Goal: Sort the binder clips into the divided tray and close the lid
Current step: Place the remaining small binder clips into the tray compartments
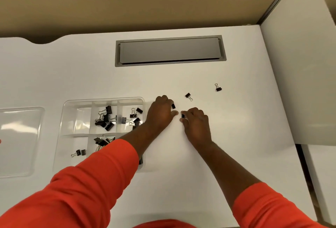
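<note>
A clear divided tray (76, 104) sits left of centre on the white desk, with several black binder clips (105, 118) spread over its compartments. My left hand (161, 113) is just right of the tray, fingers curled round a small black clip (173, 106). My right hand (195, 121) is beside it and pinches another small black clip (183, 116) at its fingertips. Two loose clips lie farther right on the desk, one (188, 96) close to my hands, one (218, 88) farther off. The clear lid (18, 142) lies flat to the left of the tray.
A grey cable hatch (170, 51) is set into the desk behind the work area. A white partition panel (298, 64) rises at the right. The desk's far edge has a curved cut-out at the back left (41, 41). My orange sleeve covers the tray's near right corner.
</note>
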Demonstrator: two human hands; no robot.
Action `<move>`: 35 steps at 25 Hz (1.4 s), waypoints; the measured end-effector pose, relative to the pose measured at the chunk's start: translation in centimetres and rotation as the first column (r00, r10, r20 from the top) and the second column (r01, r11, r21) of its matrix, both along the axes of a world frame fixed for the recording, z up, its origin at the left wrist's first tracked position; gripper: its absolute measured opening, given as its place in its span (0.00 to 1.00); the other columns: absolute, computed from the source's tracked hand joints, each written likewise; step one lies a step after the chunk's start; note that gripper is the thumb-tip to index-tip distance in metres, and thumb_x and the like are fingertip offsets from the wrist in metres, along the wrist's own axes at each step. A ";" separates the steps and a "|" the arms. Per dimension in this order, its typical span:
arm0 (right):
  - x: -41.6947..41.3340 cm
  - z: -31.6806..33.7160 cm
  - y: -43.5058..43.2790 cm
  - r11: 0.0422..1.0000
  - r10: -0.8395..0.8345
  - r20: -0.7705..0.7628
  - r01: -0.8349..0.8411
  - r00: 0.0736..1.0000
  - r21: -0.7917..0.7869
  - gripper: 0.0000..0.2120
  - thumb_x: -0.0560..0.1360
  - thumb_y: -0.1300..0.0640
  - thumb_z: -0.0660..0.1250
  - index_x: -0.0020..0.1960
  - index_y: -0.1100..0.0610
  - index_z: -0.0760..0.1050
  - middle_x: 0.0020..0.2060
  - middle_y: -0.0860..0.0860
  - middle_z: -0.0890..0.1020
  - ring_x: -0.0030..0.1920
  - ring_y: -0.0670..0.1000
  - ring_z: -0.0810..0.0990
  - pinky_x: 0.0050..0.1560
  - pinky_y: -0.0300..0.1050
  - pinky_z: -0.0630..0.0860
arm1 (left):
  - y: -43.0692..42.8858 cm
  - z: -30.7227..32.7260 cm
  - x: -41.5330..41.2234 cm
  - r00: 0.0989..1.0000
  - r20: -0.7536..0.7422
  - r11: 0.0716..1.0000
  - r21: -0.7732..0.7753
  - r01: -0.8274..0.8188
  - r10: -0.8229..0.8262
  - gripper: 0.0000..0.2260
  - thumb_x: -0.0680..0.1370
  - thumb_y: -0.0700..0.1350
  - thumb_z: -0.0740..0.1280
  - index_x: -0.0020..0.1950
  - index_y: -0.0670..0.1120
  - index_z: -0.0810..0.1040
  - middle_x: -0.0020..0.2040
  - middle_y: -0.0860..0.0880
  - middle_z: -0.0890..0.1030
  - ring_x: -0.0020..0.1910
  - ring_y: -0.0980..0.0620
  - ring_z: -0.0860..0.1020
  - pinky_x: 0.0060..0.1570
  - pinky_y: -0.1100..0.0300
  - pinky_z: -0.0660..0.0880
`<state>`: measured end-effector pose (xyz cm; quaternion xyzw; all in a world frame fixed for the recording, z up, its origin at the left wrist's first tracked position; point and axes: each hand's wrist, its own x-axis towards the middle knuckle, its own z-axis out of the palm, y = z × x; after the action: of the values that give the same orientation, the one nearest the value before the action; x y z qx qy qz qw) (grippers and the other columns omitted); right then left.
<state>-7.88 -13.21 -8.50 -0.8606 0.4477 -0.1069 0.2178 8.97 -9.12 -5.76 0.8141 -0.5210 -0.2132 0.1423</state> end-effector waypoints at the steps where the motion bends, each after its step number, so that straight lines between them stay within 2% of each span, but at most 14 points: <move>1: -0.3 0.2 0.3 1.000 -0.003 -0.003 0.003 1.000 0.010 0.11 0.76 0.56 0.72 0.58 0.53 0.81 0.50 0.50 0.80 0.50 0.55 0.77 0.50 0.49 0.70 | 0.0 -0.1 -0.1 1.000 0.009 1.000 -0.003 -0.006 0.006 0.14 0.74 0.51 0.72 0.54 0.44 0.81 0.50 0.46 0.78 0.53 0.45 0.73 0.49 0.50 0.73; 5: -1.3 0.7 1.3 0.997 0.003 0.021 -0.005 1.000 0.079 0.10 0.76 0.58 0.71 0.57 0.54 0.81 0.53 0.49 0.81 0.53 0.54 0.78 0.54 0.50 0.72 | 0.2 0.2 -0.9 0.999 0.036 1.000 0.001 0.015 -0.015 0.10 0.75 0.50 0.70 0.49 0.44 0.80 0.49 0.46 0.78 0.52 0.44 0.74 0.48 0.51 0.71; 11: -1.5 3.3 3.9 0.987 -0.053 0.173 0.025 0.984 0.160 0.11 0.79 0.60 0.66 0.61 0.57 0.78 0.58 0.51 0.82 0.58 0.52 0.77 0.57 0.35 0.65 | 4.3 2.5 -1.5 0.996 -0.085 0.988 -0.153 0.020 -0.034 0.09 0.75 0.51 0.71 0.49 0.47 0.78 0.51 0.51 0.80 0.53 0.50 0.75 0.49 0.59 0.68; 14: -0.7 4.2 5.9 0.984 -0.076 0.214 0.039 0.974 0.174 0.12 0.80 0.57 0.66 0.64 0.55 0.78 0.60 0.49 0.81 0.61 0.50 0.77 0.61 0.38 0.67 | 7.1 4.0 -1.4 0.995 -0.101 0.970 -0.242 0.002 -0.028 0.10 0.74 0.51 0.72 0.51 0.47 0.79 0.54 0.51 0.81 0.56 0.51 0.75 0.53 0.58 0.70; 18: 1.1 5.4 8.9 0.993 -0.010 0.273 -0.023 0.962 0.116 0.12 0.80 0.56 0.67 0.63 0.53 0.77 0.58 0.47 0.81 0.59 0.49 0.78 0.61 0.44 0.73 | 11.3 5.3 0.0 0.996 -0.086 0.950 -0.310 -0.026 -0.001 0.09 0.74 0.52 0.71 0.50 0.49 0.79 0.54 0.53 0.81 0.56 0.52 0.76 0.54 0.56 0.73; 22: 3.5 6.4 12.1 0.993 0.025 0.314 -0.060 0.949 0.103 0.13 0.81 0.57 0.67 0.65 0.53 0.76 0.56 0.45 0.81 0.58 0.47 0.76 0.60 0.39 0.70 | 15.8 6.7 2.4 0.995 -0.092 0.941 -0.332 -0.064 0.035 0.09 0.74 0.53 0.71 0.49 0.51 0.78 0.52 0.56 0.80 0.54 0.55 0.75 0.51 0.61 0.69; 24: 5.2 7.0 13.8 0.991 0.051 0.327 -0.088 0.944 0.099 0.13 0.81 0.58 0.67 0.65 0.53 0.76 0.56 0.46 0.80 0.58 0.48 0.76 0.60 0.37 0.69 | 18.4 7.2 4.0 0.994 -0.084 0.932 -0.352 -0.089 0.063 0.09 0.74 0.54 0.71 0.50 0.52 0.79 0.52 0.56 0.80 0.54 0.56 0.74 0.51 0.60 0.71; 28: 8.9 8.2 17.1 0.982 0.103 0.334 -0.149 0.937 0.114 0.13 0.80 0.57 0.67 0.64 0.52 0.77 0.57 0.45 0.80 0.60 0.47 0.76 0.61 0.45 0.72 | 23.9 7.7 7.9 0.987 -0.070 0.913 -0.375 -0.161 0.145 0.09 0.73 0.55 0.72 0.49 0.53 0.79 0.53 0.58 0.80 0.56 0.59 0.74 0.54 0.62 0.72; 31: 11.5 8.7 19.3 0.978 0.136 0.318 -0.179 0.938 0.109 0.13 0.80 0.56 0.67 0.64 0.51 0.76 0.59 0.46 0.80 0.62 0.47 0.75 0.62 0.44 0.72 | 27.5 7.4 10.9 0.978 -0.077 0.899 -0.384 -0.210 0.195 0.09 0.72 0.54 0.74 0.47 0.52 0.81 0.53 0.56 0.81 0.56 0.58 0.75 0.55 0.62 0.72; 35: 14.2 8.7 22.0 0.972 0.196 0.329 -0.227 0.924 0.059 0.12 0.80 0.57 0.68 0.63 0.53 0.77 0.58 0.48 0.81 0.60 0.49 0.76 0.61 0.44 0.72 | 31.4 6.0 14.3 0.980 -0.022 0.908 -0.374 -0.192 0.198 0.10 0.71 0.54 0.75 0.47 0.51 0.81 0.53 0.54 0.82 0.57 0.53 0.77 0.58 0.56 0.73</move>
<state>6.37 8.80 0.25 -0.8634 0.3154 -0.2000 0.3391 23.24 22.24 0.28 0.8218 -0.4693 -0.0879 0.3109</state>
